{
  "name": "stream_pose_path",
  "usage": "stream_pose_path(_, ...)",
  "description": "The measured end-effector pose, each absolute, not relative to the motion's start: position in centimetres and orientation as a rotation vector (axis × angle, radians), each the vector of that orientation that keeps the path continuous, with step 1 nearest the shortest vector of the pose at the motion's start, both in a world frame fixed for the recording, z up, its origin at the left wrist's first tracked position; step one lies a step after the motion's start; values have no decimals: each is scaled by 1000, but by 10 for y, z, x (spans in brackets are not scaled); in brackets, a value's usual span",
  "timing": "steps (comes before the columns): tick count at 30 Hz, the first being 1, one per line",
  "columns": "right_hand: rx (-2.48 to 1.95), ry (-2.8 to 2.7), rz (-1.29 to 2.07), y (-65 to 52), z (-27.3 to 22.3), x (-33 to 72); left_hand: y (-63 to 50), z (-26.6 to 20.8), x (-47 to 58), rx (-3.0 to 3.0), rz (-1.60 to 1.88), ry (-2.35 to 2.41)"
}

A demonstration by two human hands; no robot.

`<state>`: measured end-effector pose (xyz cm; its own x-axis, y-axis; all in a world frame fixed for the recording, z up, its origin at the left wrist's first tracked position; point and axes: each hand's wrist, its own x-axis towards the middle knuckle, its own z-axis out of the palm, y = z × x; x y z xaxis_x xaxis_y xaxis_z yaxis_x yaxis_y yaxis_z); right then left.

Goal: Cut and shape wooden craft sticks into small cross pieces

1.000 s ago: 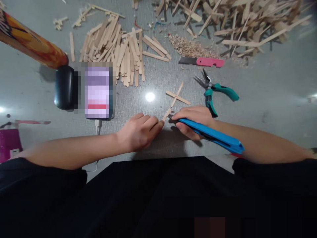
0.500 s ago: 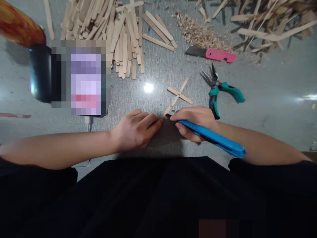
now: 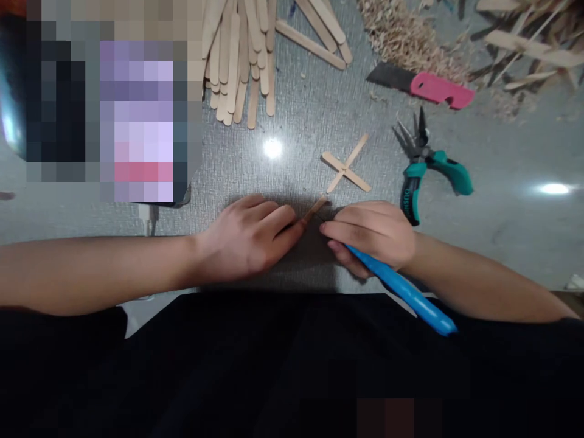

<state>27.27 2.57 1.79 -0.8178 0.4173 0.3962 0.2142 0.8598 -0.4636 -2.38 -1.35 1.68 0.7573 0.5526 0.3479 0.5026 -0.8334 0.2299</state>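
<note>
Pinched in my left hand (image 3: 253, 237), a wooden craft stick (image 3: 317, 205) points up and to the right, its near end hidden by the fingers. My right hand (image 3: 374, 237) is closed round a blue utility knife (image 3: 406, 292). The knife's thin blade touches or nearly touches the stick; I cannot tell which. Just beyond the hands, two short pieces of craft stick lie crossed as an X (image 3: 345, 168) on the grey textured table (image 3: 292, 176).
Many craft sticks (image 3: 237, 67) are piled at the back. A pink folding knife (image 3: 440, 89) lies unfolded beside wood shavings (image 3: 401, 33). Teal-handled pliers (image 3: 422, 155) rest open at the right. Split wood (image 3: 538, 48) is heaped at the far right. A blurred-out phone (image 3: 143, 121) with a white cable stands left.
The view has shifted closer, so the table things sit larger and farther out. The utility knife has turned in my right hand, its handle now steeper and edge-on, its blade still by the stick.
</note>
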Motion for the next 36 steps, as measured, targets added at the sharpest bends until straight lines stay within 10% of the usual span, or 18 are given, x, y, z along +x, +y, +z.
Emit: stream_pose_path(36, -376, -2660, 598, 22, 16, 281, -13, 18, -18, 2677, 493, 956)
